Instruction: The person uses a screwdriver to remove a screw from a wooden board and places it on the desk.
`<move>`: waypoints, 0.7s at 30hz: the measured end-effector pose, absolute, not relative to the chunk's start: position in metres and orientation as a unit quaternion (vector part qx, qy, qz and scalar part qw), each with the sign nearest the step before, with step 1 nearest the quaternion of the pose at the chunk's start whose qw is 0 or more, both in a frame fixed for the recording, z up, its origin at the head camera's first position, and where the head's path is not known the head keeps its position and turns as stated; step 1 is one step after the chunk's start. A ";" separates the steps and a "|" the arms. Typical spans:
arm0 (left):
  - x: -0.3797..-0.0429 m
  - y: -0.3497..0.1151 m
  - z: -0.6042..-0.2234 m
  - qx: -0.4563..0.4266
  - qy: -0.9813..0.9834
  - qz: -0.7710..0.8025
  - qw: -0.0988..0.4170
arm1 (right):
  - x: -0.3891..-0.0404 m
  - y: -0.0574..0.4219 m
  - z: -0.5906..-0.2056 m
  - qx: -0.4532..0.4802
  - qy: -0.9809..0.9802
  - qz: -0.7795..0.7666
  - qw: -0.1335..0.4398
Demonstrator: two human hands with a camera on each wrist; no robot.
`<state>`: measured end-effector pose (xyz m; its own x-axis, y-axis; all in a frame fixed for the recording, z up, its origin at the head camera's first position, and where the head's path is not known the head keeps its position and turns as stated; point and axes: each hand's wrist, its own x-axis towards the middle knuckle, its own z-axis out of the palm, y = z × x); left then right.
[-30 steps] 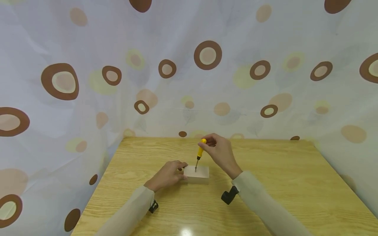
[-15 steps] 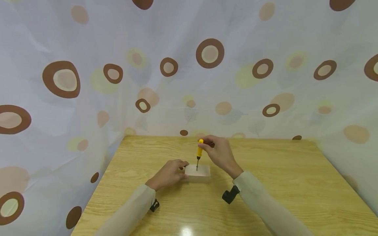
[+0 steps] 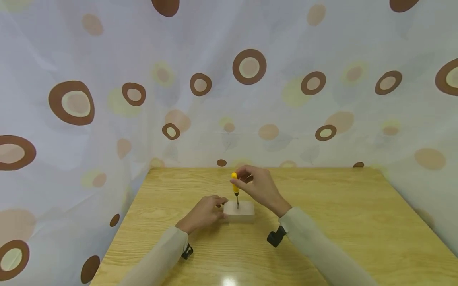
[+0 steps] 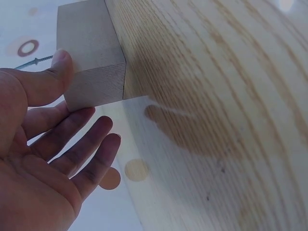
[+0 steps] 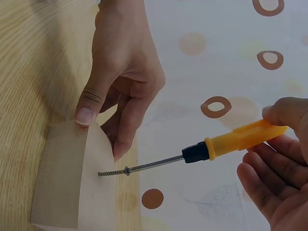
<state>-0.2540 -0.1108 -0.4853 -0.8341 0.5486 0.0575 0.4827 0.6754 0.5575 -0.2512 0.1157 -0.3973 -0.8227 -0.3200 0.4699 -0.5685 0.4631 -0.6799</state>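
Observation:
A pale wooden block (image 3: 239, 218) lies on the table, and my left hand (image 3: 203, 214) grips its left end. The left wrist view shows the thumb on one face of the block (image 4: 91, 41) and fingertips at another. A screw (image 5: 113, 173) stands in the block's top, much of its thread exposed. Against the screw's head sits the tip of a screwdriver (image 5: 226, 148) with a yellow handle and black collar. My right hand (image 3: 260, 186) pinches the upper part of that handle between thumb and fingers. The screwdriver leans slightly left in the head view.
The wood-grain table (image 3: 340, 222) extends to both sides of the block. Behind it and at the sides hangs a pale sheet (image 3: 229, 99) printed with brown circles. Black wrist devices (image 3: 276, 237) sit at both cuffs.
The screwdriver's handle has swung left with my right hand, from leaning right to leaning slightly left. Its tip stays at the screw. My left hand and the block keep their places.

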 end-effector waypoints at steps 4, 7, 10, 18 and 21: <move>-0.254 -0.111 -0.486 0.284 0.914 0.284 0.051 | -0.251 0.115 -0.398 0.257 -0.845 0.440 0.160; -0.254 -0.111 -0.487 0.286 0.914 0.284 0.049 | -0.250 0.115 -0.400 0.245 -0.847 0.439 0.174; -0.255 -0.112 -0.487 0.287 0.913 0.286 0.048 | -0.249 0.114 -0.401 0.233 -0.849 0.434 0.191; -0.255 -0.113 -0.488 0.290 0.914 0.279 0.047 | -0.246 0.114 -0.404 0.190 -0.853 0.437 0.212; -0.255 -0.113 -0.488 0.291 0.914 0.279 0.047 | -0.246 0.114 -0.402 0.204 -0.852 0.429 0.219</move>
